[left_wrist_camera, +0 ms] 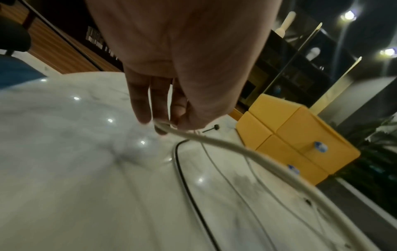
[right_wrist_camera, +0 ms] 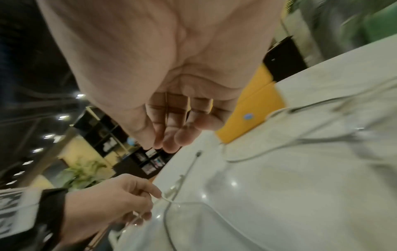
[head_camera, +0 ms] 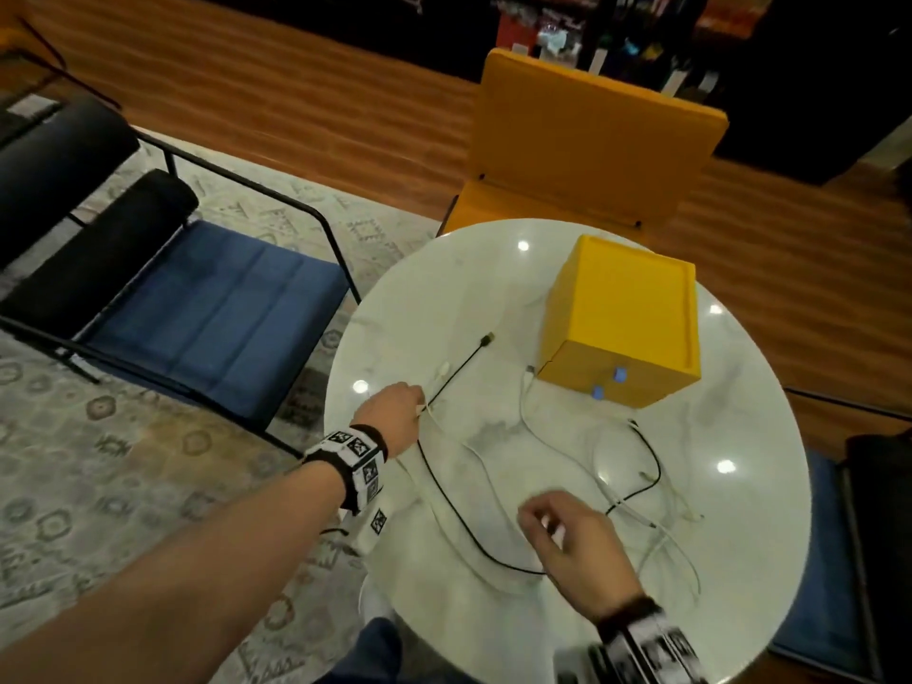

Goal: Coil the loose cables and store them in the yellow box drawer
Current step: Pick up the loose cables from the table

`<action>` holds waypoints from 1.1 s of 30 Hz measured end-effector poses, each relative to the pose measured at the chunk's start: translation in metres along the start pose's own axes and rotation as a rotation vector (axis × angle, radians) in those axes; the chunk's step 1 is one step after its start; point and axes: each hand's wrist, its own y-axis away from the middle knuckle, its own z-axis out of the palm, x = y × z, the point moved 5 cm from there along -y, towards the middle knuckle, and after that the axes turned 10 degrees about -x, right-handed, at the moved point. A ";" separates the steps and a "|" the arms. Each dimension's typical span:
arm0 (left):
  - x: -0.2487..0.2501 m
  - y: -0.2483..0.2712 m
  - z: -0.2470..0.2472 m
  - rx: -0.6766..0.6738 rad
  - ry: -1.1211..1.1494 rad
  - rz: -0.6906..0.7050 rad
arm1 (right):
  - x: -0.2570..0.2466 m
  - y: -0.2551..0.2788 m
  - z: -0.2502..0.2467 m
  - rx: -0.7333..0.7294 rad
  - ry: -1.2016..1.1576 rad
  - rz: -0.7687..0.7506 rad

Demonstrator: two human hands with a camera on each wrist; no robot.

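Note:
Several loose cables lie tangled on the round white marble table. My left hand pinches the end of a white cable near the table's left edge; the same pinch shows in the right wrist view. A black cable runs from its plug past that hand toward the front. My right hand hovers above the cables at the front, with fingers loosely curled and nothing in them. The yellow box stands at the back right, its drawers closed, with blue knobs.
A yellow chair stands behind the table. A blue-cushioned black-framed chair is on the left over a patterned rug. Another dark chair sits at the right edge. More white cables lie at the table's right front.

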 end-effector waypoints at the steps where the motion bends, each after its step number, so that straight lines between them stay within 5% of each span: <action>1: -0.005 0.005 0.000 -0.006 0.034 0.000 | -0.024 -0.027 -0.003 0.033 0.001 -0.050; 7: -0.028 0.031 -0.005 0.005 0.129 0.047 | -0.085 -0.183 0.028 -0.073 0.086 0.131; 11: -0.037 0.038 -0.002 -0.007 0.115 0.096 | -0.092 -0.221 0.070 -0.257 0.175 0.335; 16: -0.051 0.044 0.006 -0.080 0.171 0.028 | -0.085 -0.223 0.085 -0.276 0.171 0.395; 19: -0.064 0.047 0.007 -0.096 0.368 -0.027 | -0.078 -0.214 0.067 -0.174 -0.042 0.320; 23: -0.066 0.055 -0.005 0.006 1.014 -0.182 | -0.072 -0.166 0.034 -0.007 -0.338 0.133; 26: -0.039 0.059 -0.014 -0.063 1.401 -0.089 | -0.083 -0.132 0.029 0.024 -0.398 0.021; 30: -0.001 0.054 -0.015 -0.177 1.319 0.113 | -0.097 -0.115 0.037 0.102 -0.449 -0.047; 33: 0.012 0.052 -0.010 -0.104 1.272 0.104 | -0.097 -0.112 0.035 0.079 -0.460 -0.039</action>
